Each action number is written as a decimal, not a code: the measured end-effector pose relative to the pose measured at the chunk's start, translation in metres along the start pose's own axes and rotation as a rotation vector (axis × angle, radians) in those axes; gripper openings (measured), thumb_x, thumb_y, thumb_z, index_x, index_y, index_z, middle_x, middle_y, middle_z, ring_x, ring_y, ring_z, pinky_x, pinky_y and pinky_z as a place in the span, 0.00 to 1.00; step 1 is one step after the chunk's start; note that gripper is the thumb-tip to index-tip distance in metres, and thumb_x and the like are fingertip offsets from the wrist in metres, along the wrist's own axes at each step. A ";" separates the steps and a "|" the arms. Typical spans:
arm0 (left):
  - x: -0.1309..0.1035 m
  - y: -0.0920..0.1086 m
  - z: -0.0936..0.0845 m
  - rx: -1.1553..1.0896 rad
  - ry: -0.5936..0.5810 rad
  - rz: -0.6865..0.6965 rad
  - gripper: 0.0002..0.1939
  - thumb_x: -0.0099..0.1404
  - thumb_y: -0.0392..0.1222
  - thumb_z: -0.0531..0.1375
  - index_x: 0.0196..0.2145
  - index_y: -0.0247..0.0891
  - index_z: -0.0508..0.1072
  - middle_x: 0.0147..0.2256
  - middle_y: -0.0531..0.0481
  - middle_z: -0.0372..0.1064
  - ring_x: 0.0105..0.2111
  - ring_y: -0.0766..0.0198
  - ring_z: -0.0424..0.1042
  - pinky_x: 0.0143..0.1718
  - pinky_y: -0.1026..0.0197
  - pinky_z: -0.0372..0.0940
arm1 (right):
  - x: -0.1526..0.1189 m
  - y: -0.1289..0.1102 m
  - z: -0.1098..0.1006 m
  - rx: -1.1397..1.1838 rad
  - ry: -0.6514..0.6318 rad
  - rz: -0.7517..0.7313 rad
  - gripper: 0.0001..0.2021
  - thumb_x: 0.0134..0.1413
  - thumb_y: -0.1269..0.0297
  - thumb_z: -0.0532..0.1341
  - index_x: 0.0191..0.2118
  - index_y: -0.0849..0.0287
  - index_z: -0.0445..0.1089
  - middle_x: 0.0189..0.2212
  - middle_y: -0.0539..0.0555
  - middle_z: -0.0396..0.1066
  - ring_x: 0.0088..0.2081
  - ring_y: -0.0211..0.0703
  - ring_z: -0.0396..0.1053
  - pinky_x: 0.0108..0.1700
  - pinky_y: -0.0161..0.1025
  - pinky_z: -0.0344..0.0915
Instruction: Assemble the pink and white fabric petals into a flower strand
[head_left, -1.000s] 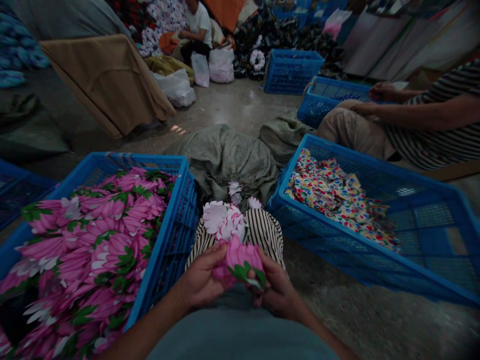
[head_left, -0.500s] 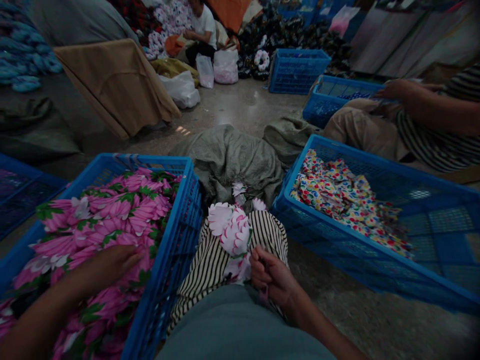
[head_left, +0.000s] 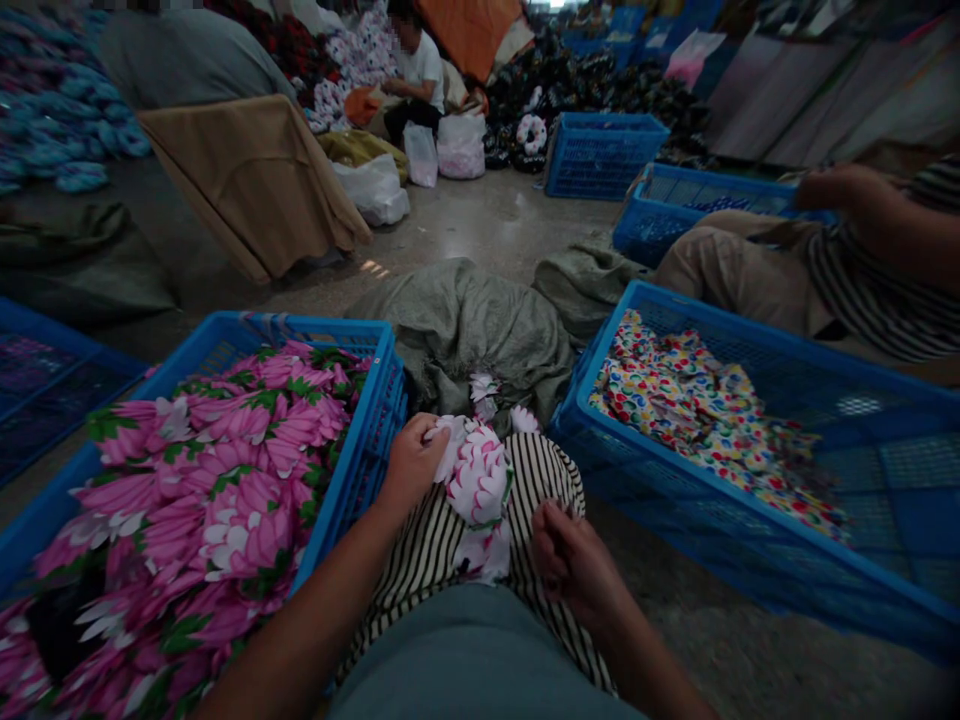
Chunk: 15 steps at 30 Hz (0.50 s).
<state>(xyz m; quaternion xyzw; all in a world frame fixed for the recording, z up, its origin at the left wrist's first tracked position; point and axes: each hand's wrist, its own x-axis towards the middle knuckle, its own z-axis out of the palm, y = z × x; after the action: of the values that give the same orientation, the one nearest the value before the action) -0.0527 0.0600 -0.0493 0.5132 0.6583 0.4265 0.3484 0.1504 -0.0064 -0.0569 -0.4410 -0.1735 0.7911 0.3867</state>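
Flowers of white, pink-edged cloth (head_left: 478, 478) lie overlapped on striped trousers (head_left: 424, 545), between the hands, as I see it from my remote post. My left hand (head_left: 414, 462), the nearer, touches the stack's left edge toward its far end; whether the fingers pinch it, I cannot tell. My right hand (head_left: 564, 552) sits apart, to the right and closer to the waist, its fingers curled; anything inside is hidden from me. Lengthwise, the stack runs from the waist toward a grey-green sack (head_left: 480, 315). Green trim shows low and right on the middle flower, its petals seemingly pointing away from me. Pink flowers (head_left: 247, 530) fill a blue crate (head_left: 347, 448) at left.
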 end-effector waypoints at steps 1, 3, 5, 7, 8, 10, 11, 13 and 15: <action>-0.004 0.004 -0.002 -0.025 0.010 -0.005 0.07 0.56 0.43 0.54 0.27 0.37 0.66 0.28 0.53 0.63 0.30 0.65 0.64 0.33 0.64 0.60 | 0.000 0.000 -0.002 -0.051 0.033 -0.045 0.16 0.47 0.53 0.60 0.23 0.59 0.57 0.12 0.41 0.52 0.11 0.26 0.41 0.13 0.28 0.37; -0.012 0.016 -0.007 -0.063 0.013 -0.014 0.07 0.58 0.43 0.54 0.31 0.37 0.65 0.28 0.53 0.64 0.29 0.66 0.64 0.31 0.66 0.60 | -0.001 -0.002 -0.002 -0.161 0.077 -0.157 0.16 0.48 0.52 0.59 0.23 0.58 0.58 0.12 0.41 0.51 0.12 0.28 0.42 0.14 0.29 0.38; -0.019 0.031 -0.010 -0.093 -0.036 -0.035 0.07 0.57 0.43 0.55 0.31 0.37 0.66 0.27 0.53 0.64 0.28 0.66 0.64 0.29 0.66 0.59 | -0.003 -0.010 0.005 -0.304 0.074 -0.300 0.15 0.49 0.53 0.58 0.23 0.59 0.59 0.14 0.42 0.50 0.15 0.29 0.44 0.15 0.29 0.40; -0.026 0.046 -0.013 -0.119 -0.129 -0.068 0.08 0.57 0.44 0.56 0.29 0.36 0.67 0.25 0.54 0.64 0.26 0.67 0.63 0.27 0.67 0.58 | -0.006 -0.023 0.014 -0.493 0.012 -0.447 0.13 0.51 0.54 0.56 0.26 0.59 0.62 0.16 0.44 0.52 0.17 0.31 0.47 0.17 0.30 0.44; -0.030 0.052 -0.014 -0.130 -0.177 -0.091 0.08 0.56 0.44 0.57 0.27 0.36 0.68 0.23 0.54 0.64 0.25 0.67 0.63 0.26 0.67 0.58 | -0.009 -0.030 0.019 -0.593 -0.031 -0.518 0.12 0.53 0.55 0.54 0.29 0.59 0.63 0.18 0.45 0.54 0.19 0.32 0.50 0.19 0.31 0.47; -0.036 0.062 -0.016 -0.143 -0.259 -0.140 0.10 0.55 0.45 0.58 0.25 0.36 0.69 0.21 0.55 0.63 0.23 0.68 0.61 0.24 0.68 0.56 | -0.013 -0.044 0.028 -0.807 -0.103 -0.646 0.11 0.56 0.58 0.50 0.34 0.59 0.64 0.22 0.48 0.59 0.23 0.36 0.56 0.23 0.33 0.53; -0.039 0.066 -0.017 -0.146 -0.290 -0.156 0.10 0.54 0.46 0.59 0.24 0.35 0.69 0.21 0.55 0.63 0.23 0.68 0.61 0.23 0.68 0.56 | -0.015 -0.050 0.031 -0.907 -0.123 -0.702 0.11 0.57 0.60 0.49 0.36 0.58 0.64 0.24 0.49 0.61 0.25 0.37 0.59 0.26 0.34 0.55; -0.045 0.071 -0.019 -0.149 -0.345 -0.166 0.11 0.54 0.47 0.59 0.25 0.35 0.70 0.21 0.54 0.64 0.22 0.68 0.61 0.23 0.67 0.55 | -0.017 -0.059 0.036 -1.067 -0.162 -0.783 0.09 0.57 0.63 0.50 0.39 0.58 0.65 0.27 0.51 0.65 0.29 0.39 0.62 0.30 0.35 0.57; -0.049 0.073 -0.019 -0.126 -0.385 -0.120 0.12 0.55 0.47 0.58 0.24 0.35 0.71 0.21 0.54 0.64 0.23 0.67 0.61 0.24 0.67 0.56 | -0.017 -0.064 0.038 -1.167 -0.200 -0.826 0.09 0.57 0.65 0.51 0.40 0.57 0.65 0.30 0.52 0.68 0.31 0.40 0.65 0.33 0.36 0.58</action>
<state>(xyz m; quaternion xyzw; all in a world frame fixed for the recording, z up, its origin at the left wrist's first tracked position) -0.0310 0.0162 0.0266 0.5223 0.5809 0.3392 0.5241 0.1529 0.0244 0.0129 -0.3997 -0.7548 0.3953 0.3379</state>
